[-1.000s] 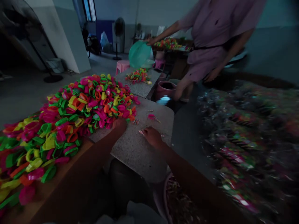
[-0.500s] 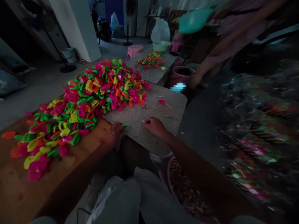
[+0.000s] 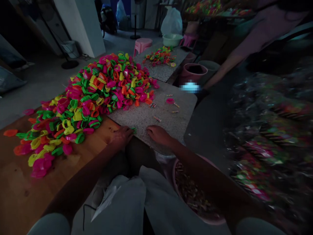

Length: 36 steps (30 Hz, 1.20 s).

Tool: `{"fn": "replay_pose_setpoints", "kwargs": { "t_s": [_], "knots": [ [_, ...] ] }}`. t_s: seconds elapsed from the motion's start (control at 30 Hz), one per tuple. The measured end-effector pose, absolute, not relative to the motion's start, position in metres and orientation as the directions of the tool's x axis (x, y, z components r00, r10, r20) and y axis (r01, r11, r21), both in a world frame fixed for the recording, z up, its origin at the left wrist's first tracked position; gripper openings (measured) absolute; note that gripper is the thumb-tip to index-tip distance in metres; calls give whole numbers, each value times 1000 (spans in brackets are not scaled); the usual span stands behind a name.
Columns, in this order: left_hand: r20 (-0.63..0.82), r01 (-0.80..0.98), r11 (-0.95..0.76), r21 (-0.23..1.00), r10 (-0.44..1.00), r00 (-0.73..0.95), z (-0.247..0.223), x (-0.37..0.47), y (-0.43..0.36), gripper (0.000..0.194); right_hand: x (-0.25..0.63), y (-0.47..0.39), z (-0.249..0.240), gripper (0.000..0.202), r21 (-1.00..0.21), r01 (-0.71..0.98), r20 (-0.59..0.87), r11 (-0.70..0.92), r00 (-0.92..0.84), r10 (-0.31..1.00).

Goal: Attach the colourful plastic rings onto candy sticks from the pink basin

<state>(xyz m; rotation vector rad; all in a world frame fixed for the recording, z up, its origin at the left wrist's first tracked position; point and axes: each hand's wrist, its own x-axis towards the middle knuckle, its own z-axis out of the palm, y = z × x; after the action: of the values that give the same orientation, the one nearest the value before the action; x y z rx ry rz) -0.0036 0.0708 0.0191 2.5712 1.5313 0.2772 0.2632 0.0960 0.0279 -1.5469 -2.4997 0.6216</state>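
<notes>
The pieces (image 3: 105, 88) looked like glossy plastic. The brown table (image 3: 75, 166) was smooth wood with a faint sheen; the grey table (image 3: 137, 118) looked matt and stone-like. The packs (image 3: 265, 147) shone like clear film.

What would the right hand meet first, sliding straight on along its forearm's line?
The right hand would probably meet the heap of pink, green, yellow and orange plastic pieces first, across grey speckled tabletop; depth is unclear.
</notes>
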Motion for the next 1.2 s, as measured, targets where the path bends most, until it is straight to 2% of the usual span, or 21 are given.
{"fn": "replay_pose_setpoints", "kwargs": {
  "t_s": [0.17,0.3,0.4,0.53,0.63,0.7,0.8,0.97,1.2],
  "knots": [
    [-9,832,-502,237,855,519,28,-10,77,47,271,94,27,25,-367,803,-122,470,-543,831],
    [-30,799,-523,297,831,556,29,-16,87,34,268,93,24,27,-312,828,-84,465,-512,855],
    [-38,820,-501,277,847,530,26,-15,89,26,264,90,24,30,-298,848,-65,439,-477,877],
    [50,862,-464,202,884,465,25,-8,83,23,258,84,23,27,-374,833,-8,407,-441,897],
    [137,851,-477,217,879,457,26,-2,81,20,253,80,20,24,-490,768,44,412,-451,892],
    [141,834,-497,239,868,477,26,2,80,19,249,79,17,20,-561,723,68,402,-444,893],
    [73,857,-469,215,883,464,26,8,78,24,245,77,12,15,-621,678,108,394,-424,899],
    [9,887,-438,147,897,442,27,18,61,32,242,75,10,13,-600,686,134,411,-421,897],
    [-48,932,-324,164,941,335,23,30,39,35,235,82,6,13,-528,695,143,488,-494,858]
  ]
}}
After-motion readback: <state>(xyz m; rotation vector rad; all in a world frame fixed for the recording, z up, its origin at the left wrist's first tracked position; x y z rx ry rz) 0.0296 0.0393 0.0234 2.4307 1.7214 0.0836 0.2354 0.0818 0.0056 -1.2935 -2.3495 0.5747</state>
